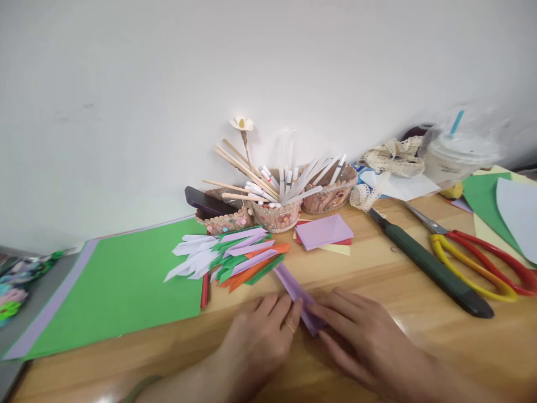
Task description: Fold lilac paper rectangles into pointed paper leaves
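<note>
A strip of folded purple paper (293,286) lies slantwise on the wooden table between my hands. My left hand (264,330), with a ring on one finger, is curled and presses on the paper's left edge. From the right, my right hand (361,330) has its fingers closed on the same paper near its lower end; the thumb is lower down. Just beyond is a pile of folded paper pieces (235,257) in white, green, purple and orange. A small stack of paper rectangles (325,231), purple on top, sits behind the hands.
Green paper sheets (126,280) cover the left side. Decorated baskets (277,215) along the wall hold sticks, pens and a phone (210,201). To the right lie a green-handled tool (432,263) and scissors (482,252). Behind them stand lace (394,157) and a plastic cup (457,151).
</note>
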The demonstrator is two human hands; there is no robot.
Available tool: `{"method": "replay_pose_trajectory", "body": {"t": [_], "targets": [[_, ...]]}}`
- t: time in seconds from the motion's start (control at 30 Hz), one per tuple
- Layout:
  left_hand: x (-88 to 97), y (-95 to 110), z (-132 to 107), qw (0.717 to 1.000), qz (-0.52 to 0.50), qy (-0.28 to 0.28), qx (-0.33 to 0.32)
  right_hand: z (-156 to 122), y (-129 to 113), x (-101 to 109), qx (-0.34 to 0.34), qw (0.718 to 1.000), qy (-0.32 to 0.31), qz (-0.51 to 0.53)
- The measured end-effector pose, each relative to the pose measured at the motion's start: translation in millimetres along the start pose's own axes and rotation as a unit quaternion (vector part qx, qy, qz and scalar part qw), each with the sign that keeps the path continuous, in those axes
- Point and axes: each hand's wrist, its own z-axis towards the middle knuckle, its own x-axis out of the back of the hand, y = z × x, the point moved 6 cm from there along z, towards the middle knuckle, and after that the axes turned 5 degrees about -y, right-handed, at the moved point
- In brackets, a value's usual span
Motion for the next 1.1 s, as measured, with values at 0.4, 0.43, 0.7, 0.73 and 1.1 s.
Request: {"method": "replay_pose_trajectory", "body": {"t": [0.4,0.43,0.7,0.73,1.1], "targets": [[0.3,1.0,3.5,0.998,0.001,0.046,-0.042,-5.8,3.4,-5.7,0.025,0.998,0.015,-0.051],[2.0,4.3,2.5,0.995,-0.005,0.068,-0.068,-6.7,3.0,-6.6,0.025,0.998,0.011,-0.059],[-5.4,3.0,-3.1,0.994,-0.004,0.076,-0.077,-8.7,17.7,-8.4,0.017,0.997,-0.031,-0.073],[-6.2,2.1,-2.9,0.995,-0.002,0.071,-0.074,-7.4,20.2,-7.3,0.018,0.996,-0.041,-0.071],[-8.0,-1.5,2.0,0.996,-0.014,0.036,-0.083,9.9,33.0,-1.5,0.016,0.997,-0.052,0.048]]}}
